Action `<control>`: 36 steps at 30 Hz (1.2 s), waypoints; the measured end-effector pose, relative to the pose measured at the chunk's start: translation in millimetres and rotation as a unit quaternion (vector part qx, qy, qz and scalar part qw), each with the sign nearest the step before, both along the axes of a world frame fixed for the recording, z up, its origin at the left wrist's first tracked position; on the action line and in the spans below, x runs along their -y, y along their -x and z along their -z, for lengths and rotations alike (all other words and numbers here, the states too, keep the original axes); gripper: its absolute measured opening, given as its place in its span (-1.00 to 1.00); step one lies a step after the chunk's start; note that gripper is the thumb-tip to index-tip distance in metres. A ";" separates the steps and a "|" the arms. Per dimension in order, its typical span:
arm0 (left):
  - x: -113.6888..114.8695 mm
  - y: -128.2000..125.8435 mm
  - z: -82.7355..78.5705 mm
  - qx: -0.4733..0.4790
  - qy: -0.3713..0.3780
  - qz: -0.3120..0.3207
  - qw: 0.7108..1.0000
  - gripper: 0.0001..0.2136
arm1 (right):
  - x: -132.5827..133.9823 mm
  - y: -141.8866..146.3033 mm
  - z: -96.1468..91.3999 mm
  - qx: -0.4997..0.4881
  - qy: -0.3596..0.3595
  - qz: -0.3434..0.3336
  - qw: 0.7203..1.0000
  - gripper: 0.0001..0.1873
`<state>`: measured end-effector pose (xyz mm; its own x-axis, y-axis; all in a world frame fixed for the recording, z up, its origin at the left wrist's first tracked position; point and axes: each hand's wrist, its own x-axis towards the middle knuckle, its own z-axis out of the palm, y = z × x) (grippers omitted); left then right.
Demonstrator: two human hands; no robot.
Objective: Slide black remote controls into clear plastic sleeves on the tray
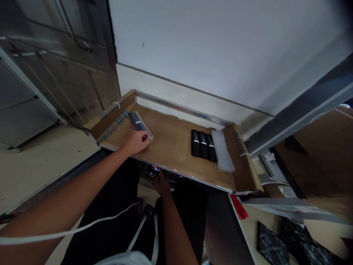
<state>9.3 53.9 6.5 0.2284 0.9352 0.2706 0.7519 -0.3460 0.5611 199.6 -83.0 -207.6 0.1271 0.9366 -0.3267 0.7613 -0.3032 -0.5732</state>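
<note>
My left hand point(138, 141) lies at the left part of the cardboard-lined tray point(171, 136), its fingers curled closed at the near end of a clear plastic sleeve point(150, 132). Inside that sleeve is a black remote control point(135, 118) with a small white label. Below the tray's front edge, my right hand point(162, 184) is closed around a phone point(154, 172) with a lit screen. Three black remote controls point(203, 144) with white labels lie side by side at the right of the tray. Next to them rests a stack of clear plastic sleeves point(223, 151).
Cardboard flaps rise at the tray's left point(110, 112) and right point(242, 158) ends. A white wall point(193, 55) stands behind it. A white cable point(91, 223) crosses my left forearm. Black plastic bags point(273, 243) lie on the floor at lower right, near a red piece point(238, 207).
</note>
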 end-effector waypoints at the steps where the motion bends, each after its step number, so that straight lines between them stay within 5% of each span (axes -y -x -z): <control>1: 0.3 -0.1 0.0 0.000 -0.002 0.002 1.000 -0.84 | -0.2 0.2 0.2 0.004 -0.003 -0.005 1.000 -0.32; 7: 1.0 0.8 1.3 0.000 -0.004 0.007 1.000 -0.83 | -5.6 -10.4 -1.4 0.006 -0.041 0.013 0.999 -0.57; 17: 2.9 0.4 -2.7 -0.016 -0.004 -0.001 1.000 -0.84 | -4.2 -12.9 17.4 -0.021 -0.033 0.021 0.999 -0.47; 36: 2.1 -0.1 -2.4 -0.006 -0.001 0.001 1.000 -0.86 | -1.6 -18.7 24.2 -0.041 -0.035 0.022 0.998 -0.41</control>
<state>9.4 51.9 8.9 0.2336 0.9342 0.2695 0.7577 -0.3486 0.5516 218.3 -81.4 -231.8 0.1443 0.9516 -0.2715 0.6976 -0.2924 -0.6541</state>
